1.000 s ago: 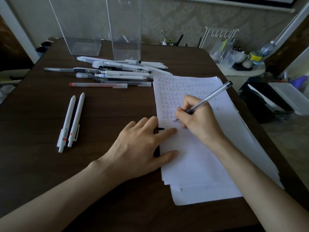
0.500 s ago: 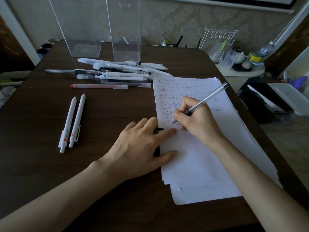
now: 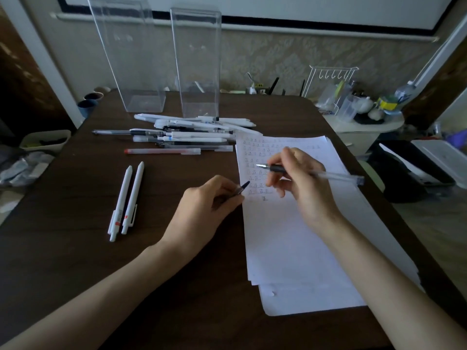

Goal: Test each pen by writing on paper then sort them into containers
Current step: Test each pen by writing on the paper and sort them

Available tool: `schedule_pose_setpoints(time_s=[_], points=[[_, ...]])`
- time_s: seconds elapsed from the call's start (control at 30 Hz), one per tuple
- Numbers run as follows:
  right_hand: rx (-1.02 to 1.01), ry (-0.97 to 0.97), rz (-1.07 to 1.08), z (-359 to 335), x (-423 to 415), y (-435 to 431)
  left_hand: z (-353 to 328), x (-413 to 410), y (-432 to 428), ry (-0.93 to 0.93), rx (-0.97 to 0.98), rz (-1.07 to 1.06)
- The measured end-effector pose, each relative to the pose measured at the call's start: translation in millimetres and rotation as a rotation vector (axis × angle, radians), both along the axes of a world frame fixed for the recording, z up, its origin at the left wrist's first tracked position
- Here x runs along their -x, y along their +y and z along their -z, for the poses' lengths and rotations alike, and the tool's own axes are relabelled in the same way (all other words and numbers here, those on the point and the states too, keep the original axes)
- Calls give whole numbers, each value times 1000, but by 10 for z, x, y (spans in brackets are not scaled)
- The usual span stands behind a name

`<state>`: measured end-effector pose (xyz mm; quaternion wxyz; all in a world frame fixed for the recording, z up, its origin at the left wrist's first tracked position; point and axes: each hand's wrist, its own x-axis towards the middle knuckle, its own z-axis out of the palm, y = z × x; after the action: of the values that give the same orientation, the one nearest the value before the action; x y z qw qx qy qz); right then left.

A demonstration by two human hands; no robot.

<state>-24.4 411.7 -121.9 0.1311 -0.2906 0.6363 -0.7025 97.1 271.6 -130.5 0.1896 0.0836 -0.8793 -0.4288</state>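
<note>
Sheets of white paper [image 3: 303, 248] lie along the dark wooden table's [image 3: 75, 261] right edge, right hand [image 3: 303, 183] gripping a clear plastic pen [image 3: 336, 176] above them, left hand [image 3: 207, 205] pinching a dark cap [image 3: 242, 188] at their left edge beside bare wood.

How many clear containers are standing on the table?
2. The left container stands at the far edge of the table; the right container stands beside it, just behind the pile of pens. None seems hidden.
</note>
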Motion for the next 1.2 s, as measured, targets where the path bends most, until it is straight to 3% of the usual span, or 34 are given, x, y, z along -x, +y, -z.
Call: schedule_pose_setpoints(time_s=[0.1, 0.47, 0.8, 0.97, 1.07, 1.13, 1.2], points=[[57, -83, -64, -51, -4, 50, -22, -25, -2, 47, -13, -5], [-57, 3, -124, -44, -110, 11, -28, -27, 22, 57, -42, 139], [-24, -60, -67, 48, -239, -160, 41, -85, -24, 165, 112, 182], [-126, -74, -114, -144, -254, -271, -7, -76, -22, 196, 124, 29], [-244, -71, -162, -226, -151, -441, -122, -128, -228, 238, 271, -217], [-314, 2, -110, -210, -22, -585, -191, -255, -417, 165, 368, -396], [-440, 193, -32, -172, 106, -757, -179, -427, -580, 48, 444, -538]])
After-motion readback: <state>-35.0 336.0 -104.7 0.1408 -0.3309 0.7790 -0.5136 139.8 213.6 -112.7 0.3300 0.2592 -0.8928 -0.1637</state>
